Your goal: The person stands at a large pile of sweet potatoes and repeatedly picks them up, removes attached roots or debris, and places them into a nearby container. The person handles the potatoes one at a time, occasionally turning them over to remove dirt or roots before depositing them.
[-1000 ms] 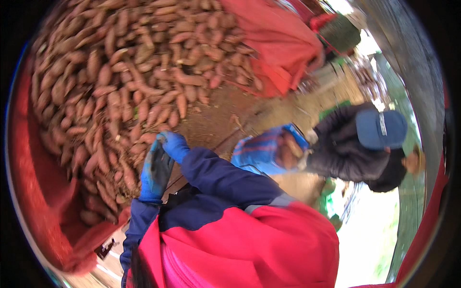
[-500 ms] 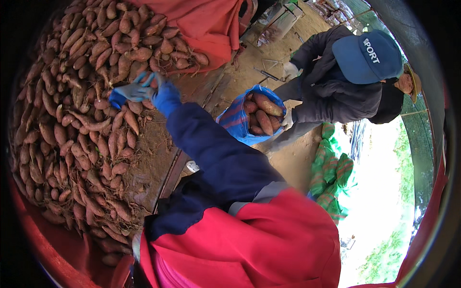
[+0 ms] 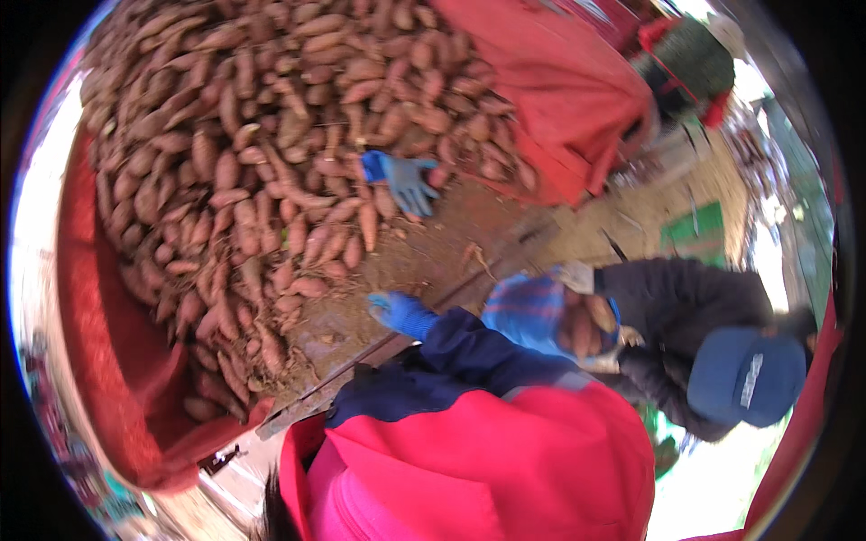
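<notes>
My right hand (image 3: 397, 313), in a blue knit glove, hovers over or rests on the soil-strewn boards beside the near edge of a big heap of sweet potatoes (image 3: 225, 171). Its fingers are blurred, and I cannot make out whether they hold anything. A navy sleeve (image 3: 483, 350) runs from it back to my red jacket. A loose grey-blue glove (image 3: 410, 183) lies at the heap's right edge, fingers spread, with no arm behind it. My left hand is out of sight. To my right is a blue striped bag (image 3: 523, 316) with large sweet potatoes (image 3: 582, 329) in its mouth.
A co-worker in a blue cap (image 3: 747, 374) holds the bag. Another person in a dark green hat (image 3: 695, 63) is at the far right. A red tarp (image 3: 559, 99) lies behind the heap, and a red side wall (image 3: 108, 361) borders it on the left.
The view has swung, so the heap sits further right. My right hand has drawn back from the loose glove toward me. The co-worker's bag has tipped toward its side.
</notes>
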`<state>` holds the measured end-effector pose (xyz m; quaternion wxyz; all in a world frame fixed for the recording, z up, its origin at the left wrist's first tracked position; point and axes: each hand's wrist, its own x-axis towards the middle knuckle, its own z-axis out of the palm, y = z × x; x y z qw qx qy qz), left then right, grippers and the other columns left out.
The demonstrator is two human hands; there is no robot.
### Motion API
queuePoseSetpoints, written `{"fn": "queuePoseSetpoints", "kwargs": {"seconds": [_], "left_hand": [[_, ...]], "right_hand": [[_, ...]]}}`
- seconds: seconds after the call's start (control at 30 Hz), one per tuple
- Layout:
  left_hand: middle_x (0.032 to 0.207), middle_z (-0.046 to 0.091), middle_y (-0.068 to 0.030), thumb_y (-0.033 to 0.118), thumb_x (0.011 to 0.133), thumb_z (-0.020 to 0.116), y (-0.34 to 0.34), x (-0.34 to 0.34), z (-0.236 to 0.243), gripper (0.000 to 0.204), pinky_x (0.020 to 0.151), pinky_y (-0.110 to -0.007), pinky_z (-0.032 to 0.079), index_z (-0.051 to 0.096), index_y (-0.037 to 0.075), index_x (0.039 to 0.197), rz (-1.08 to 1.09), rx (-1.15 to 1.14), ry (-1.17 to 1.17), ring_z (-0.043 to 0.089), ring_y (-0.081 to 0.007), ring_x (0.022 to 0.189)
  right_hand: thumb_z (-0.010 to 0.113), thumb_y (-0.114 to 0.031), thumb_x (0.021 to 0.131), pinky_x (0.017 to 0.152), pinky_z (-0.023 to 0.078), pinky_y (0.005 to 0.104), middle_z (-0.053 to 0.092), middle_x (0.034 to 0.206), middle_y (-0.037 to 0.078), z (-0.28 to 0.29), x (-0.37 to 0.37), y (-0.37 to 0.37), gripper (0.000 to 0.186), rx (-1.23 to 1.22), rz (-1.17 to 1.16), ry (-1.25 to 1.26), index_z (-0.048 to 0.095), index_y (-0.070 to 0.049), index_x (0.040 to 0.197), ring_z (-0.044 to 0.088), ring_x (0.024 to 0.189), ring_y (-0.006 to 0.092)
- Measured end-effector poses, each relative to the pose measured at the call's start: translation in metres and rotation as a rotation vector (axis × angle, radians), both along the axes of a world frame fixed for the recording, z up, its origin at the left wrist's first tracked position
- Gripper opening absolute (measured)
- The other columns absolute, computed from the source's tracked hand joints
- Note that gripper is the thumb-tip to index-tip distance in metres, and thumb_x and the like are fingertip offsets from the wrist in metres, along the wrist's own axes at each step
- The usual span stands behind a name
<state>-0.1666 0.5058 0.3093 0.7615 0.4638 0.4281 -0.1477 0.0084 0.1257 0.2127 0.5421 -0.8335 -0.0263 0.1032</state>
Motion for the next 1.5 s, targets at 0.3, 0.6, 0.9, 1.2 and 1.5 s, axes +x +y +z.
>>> {"fn": "queuePoseSetpoints", "kwargs": {"seconds": [0.3, 0.6, 0.9, 1.2, 1.5], "left_hand": [[0.095, 0.066, -0.0035, 0.039, 0.094, 0.066, -0.042, -0.127, 0.013, 0.037, 0.079, -0.03, 0.05, 0.059, 0.006, 0.11, 0.345, 0.027, -0.027, 0.06, -0.0145, 0.081], [0.088, 0.067, -0.0032, 0.04, 0.093, 0.067, -0.079, -0.189, -0.001, 0.033, 0.073, -0.029, 0.051, 0.062, 0.008, 0.101, 0.549, 0.05, -0.019, 0.061, -0.0143, 0.073], [0.091, 0.07, -0.0066, 0.024, 0.085, 0.078, -0.09, -0.231, 0.097, 0.03, 0.078, -0.029, 0.051, 0.068, 0.002, 0.104, -0.301, 0.669, -0.037, 0.062, -0.012, 0.086], [0.073, 0.068, -0.0047, 0.018, 0.083, 0.078, -0.129, -0.285, 0.113, 0.017, 0.067, -0.029, 0.051, 0.071, 0.004, 0.09, -0.297, 0.793, -0.093, 0.063, -0.0116, 0.07], [0.073, 0.068, -0.0047, 0.018, 0.083, 0.078, -0.161, -0.275, 0.095, 0.017, 0.066, -0.029, 0.051, 0.071, 0.004, 0.09, -0.152, 0.67, 0.172, 0.063, -0.0116, 0.07]], "right_hand": [[0.064, -0.027, 0.092, 0.09, 0.05, 0.0413, 0.067, 0.112, 0.022, 0.025, 0.022, -0.025, 0.04, -0.067, 0.37, -0.085, 0.062, -0.001, 0.122, 0.064, 0.103, 0.036], [0.062, -0.025, 0.092, 0.094, 0.049, 0.038, 0.066, 0.117, 0.021, 0.051, 0.023, -0.01, 0.041, -0.167, 0.686, 0.104, 0.06, 0.0, 0.126, 0.065, 0.106, 0.0319], [0.063, -0.03, 0.09, 0.09, 0.051, 0.0393, 0.067, 0.113, 0.023, 0.064, 0.037, 0.064, 0.048, -0.189, 0.817, -0.066, 0.059, -0.001, 0.128, 0.066, 0.104, 0.0334], [0.064, -0.029, 0.089, 0.088, 0.052, 0.0409, 0.067, 0.11, 0.024, 0.04, 0.025, 0.083, 0.046, -0.182, 0.911, -0.012, 0.059, -0.004, 0.128, 0.066, 0.1, 0.0374], [0.063, -0.031, 0.09, 0.086, 0.052, 0.0415, 0.068, 0.108, 0.024, 0.012, 0.026, 0.097, 0.045, -0.127, 0.933, -0.007, 0.061, -0.003, 0.125, 0.066, 0.099, 0.0387]]}}
